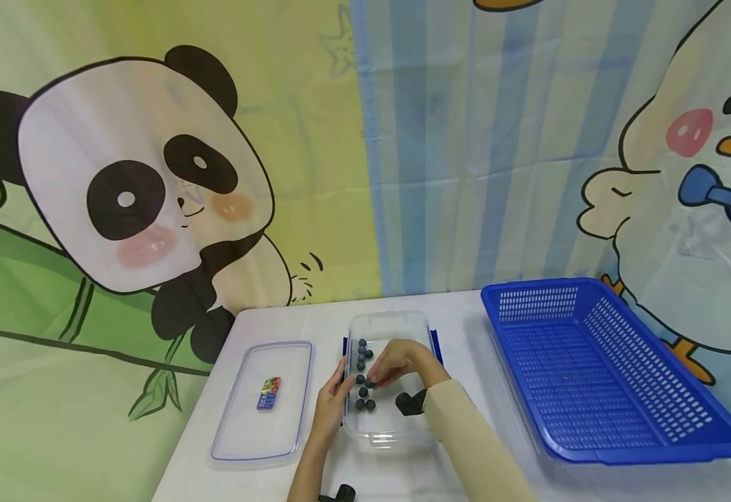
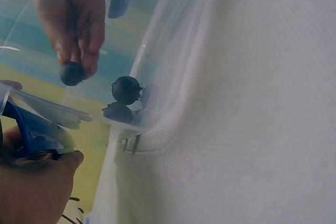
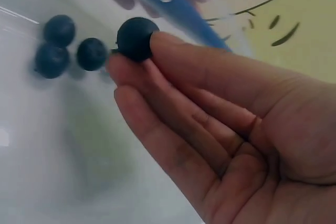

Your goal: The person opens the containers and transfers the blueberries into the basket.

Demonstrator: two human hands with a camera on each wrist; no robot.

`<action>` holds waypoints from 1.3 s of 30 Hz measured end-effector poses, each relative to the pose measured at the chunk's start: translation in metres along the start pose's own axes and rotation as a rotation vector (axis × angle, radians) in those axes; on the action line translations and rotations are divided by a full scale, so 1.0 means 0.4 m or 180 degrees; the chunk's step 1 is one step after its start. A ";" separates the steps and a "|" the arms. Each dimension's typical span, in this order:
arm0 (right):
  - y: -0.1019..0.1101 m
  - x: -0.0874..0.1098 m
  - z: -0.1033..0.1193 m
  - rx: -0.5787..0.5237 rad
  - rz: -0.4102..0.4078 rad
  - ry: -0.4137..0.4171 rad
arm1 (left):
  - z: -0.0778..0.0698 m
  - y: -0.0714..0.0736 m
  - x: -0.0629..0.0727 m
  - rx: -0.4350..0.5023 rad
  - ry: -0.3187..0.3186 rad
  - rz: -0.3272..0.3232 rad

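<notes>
A clear plastic container (image 1: 390, 439) with blue side latches stands in the middle of the table. Several blueberries (image 1: 363, 392) lie in its left half, most of them in a rough line. My left hand (image 1: 329, 406) grips the container's left wall, its thumb and fingers around the blue latch (image 2: 44, 135) in the left wrist view. Inside the container, my right hand (image 1: 403, 361) pinches one blueberry (image 3: 135, 39) between thumb and fingertips. In the right wrist view, a small group of blueberries (image 3: 59, 30) lies just past that held one.
A clear lid (image 1: 227, 439) with a blue seal lies on the left, bearing a small colourful packet (image 1: 268, 393). At the right stands a large blue plastic basket (image 1: 591, 446). Behind the white table (image 1: 460, 307) hangs a cartoon-printed curtain (image 1: 434, 209).
</notes>
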State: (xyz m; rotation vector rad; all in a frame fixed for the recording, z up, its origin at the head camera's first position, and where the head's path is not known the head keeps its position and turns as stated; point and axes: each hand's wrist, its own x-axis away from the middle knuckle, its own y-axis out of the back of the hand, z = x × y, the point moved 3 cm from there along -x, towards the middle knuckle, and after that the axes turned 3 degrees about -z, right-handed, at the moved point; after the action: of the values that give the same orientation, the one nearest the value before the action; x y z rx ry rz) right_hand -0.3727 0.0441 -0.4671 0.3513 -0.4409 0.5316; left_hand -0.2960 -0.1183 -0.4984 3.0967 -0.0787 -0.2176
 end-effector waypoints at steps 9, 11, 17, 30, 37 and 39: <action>0.177 0.118 0.035 -0.0250 0.0173 0.0463 | 0.015 0.002 -0.009 -0.0014 0.0020 -0.0012; 0.235 0.159 0.026 -0.0321 0.0160 0.0541 | 0.033 0.006 -0.015 0.0047 0.0041 -0.0013; 0.419 0.292 -0.049 -0.0398 0.0187 0.0717 | 0.076 0.013 -0.029 -0.0046 -0.0005 -0.0120; 0.647 0.402 -0.369 -0.0839 0.0390 0.0371 | 0.076 0.014 -0.027 -0.0035 0.0020 -0.0167; 0.635 0.400 -0.474 -0.1049 0.0363 -0.0188 | 0.079 0.009 -0.025 -0.0053 0.0076 -0.0121; 0.633 0.397 -0.490 -0.0968 0.0317 -0.0208 | 0.079 0.007 -0.027 -0.0060 0.0103 -0.0150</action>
State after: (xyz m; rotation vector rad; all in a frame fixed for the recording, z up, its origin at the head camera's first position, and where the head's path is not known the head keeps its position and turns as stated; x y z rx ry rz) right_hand -0.3294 0.3967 -0.5041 0.0546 -0.5959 0.5417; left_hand -0.3113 -0.1214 -0.5280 3.0844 -0.0029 -0.1689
